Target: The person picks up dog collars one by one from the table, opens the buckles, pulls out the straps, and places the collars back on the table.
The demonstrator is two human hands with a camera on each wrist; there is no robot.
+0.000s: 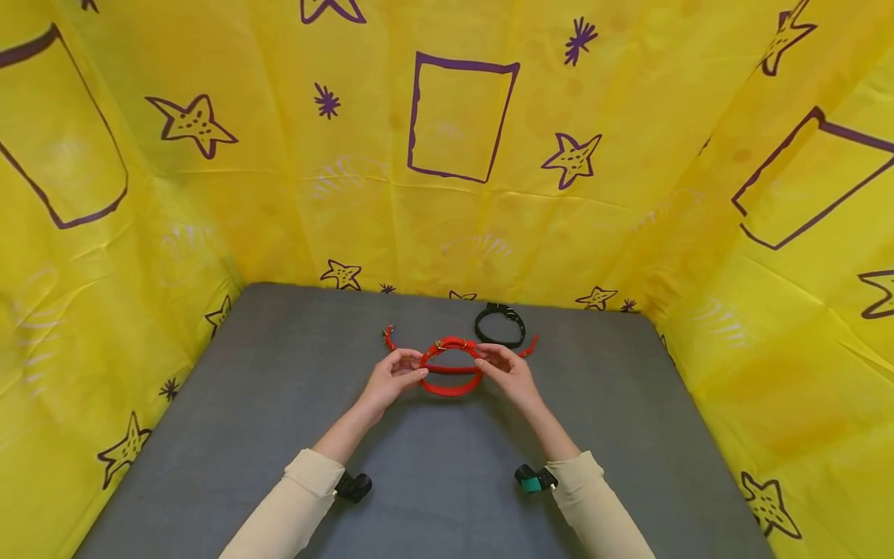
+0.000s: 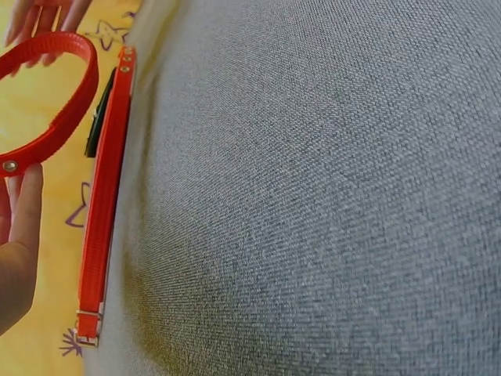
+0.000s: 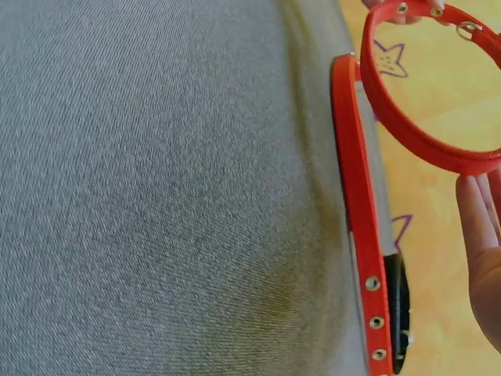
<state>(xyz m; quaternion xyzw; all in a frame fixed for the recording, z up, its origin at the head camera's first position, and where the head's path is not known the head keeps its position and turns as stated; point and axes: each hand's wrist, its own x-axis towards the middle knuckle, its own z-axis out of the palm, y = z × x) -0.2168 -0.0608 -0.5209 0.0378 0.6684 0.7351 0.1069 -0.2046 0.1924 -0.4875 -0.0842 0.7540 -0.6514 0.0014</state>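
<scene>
A red collar [image 1: 450,390], fastened into a loop, is held up above the table between both hands. My left hand [image 1: 394,380] pinches its left side with thumb and fingers, and my right hand [image 1: 510,371] pinches its right side. In the right wrist view the loop's metal eyelets and buckle ring show. A second red collar [image 2: 109,188] lies unfastened and stretched out on the table behind the loop. Its buckle end is at the left, its eyelet end [image 3: 374,301] at the right; the hands and loop partly hide it in the head view.
Farther back, near the right hand, a black collar [image 1: 500,343] lies buckled in a ring on the grey table [image 1: 293,349]. Yellow cloth walls [image 1: 447,217] with purple drawings surround the table's back and sides. Dark devices [image 1: 354,487] sit at both wrists.
</scene>
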